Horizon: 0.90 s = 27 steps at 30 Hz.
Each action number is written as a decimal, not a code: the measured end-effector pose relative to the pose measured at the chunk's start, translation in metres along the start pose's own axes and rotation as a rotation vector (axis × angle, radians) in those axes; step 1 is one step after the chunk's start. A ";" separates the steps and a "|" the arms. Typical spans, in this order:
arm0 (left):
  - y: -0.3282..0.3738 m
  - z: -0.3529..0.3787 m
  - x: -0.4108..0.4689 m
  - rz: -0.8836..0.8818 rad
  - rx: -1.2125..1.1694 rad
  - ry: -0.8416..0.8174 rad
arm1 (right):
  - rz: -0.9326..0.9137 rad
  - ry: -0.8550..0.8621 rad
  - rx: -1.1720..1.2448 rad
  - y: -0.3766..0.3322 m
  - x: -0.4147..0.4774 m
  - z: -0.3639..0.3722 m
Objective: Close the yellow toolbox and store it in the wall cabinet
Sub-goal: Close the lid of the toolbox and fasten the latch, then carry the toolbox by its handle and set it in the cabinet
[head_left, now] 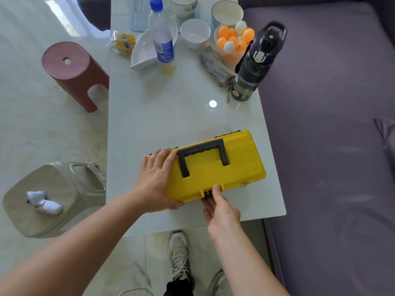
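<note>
Yellow plastic toolbox with black handle [215,167] lies on the pale glass table [171,116], lid already down. The left hand [156,180] presses flat and open on the lid; the right hand [220,207] pinches the front latch [207,192]. Next it probably needs snapping shut, then lifting. The dark bottle [256,63] reads "SPORT".

A left hand [157,180] presses flat on a closed yellow toolbox [215,169] on a glass counter [171,116] while the right hand [221,208] fingers its front latch [206,193].
</note>
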<state>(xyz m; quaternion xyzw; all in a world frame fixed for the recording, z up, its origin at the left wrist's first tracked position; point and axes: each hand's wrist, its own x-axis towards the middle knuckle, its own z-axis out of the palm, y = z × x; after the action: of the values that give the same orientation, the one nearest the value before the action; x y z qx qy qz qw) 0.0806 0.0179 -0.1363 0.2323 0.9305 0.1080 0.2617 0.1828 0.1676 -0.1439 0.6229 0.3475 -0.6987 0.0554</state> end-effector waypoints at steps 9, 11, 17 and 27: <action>0.018 -0.034 0.030 -0.125 -0.141 -0.008 | -0.449 0.226 -0.518 -0.046 -0.002 -0.029; 0.039 -0.035 0.047 -0.045 -0.044 -0.015 | -0.724 0.331 -0.714 -0.068 -0.005 -0.035; 0.075 -0.041 0.062 0.016 0.070 0.160 | -1.083 0.088 -1.463 -0.089 0.010 -0.018; 0.100 -0.066 0.060 0.024 -0.118 -0.335 | -1.039 0.097 -1.576 -0.074 0.017 -0.010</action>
<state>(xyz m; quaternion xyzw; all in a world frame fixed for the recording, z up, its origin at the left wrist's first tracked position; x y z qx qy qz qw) 0.0378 0.1286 -0.0751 0.2425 0.8631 0.1251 0.4251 0.1495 0.2346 -0.1287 0.2015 0.9556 -0.1731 0.1277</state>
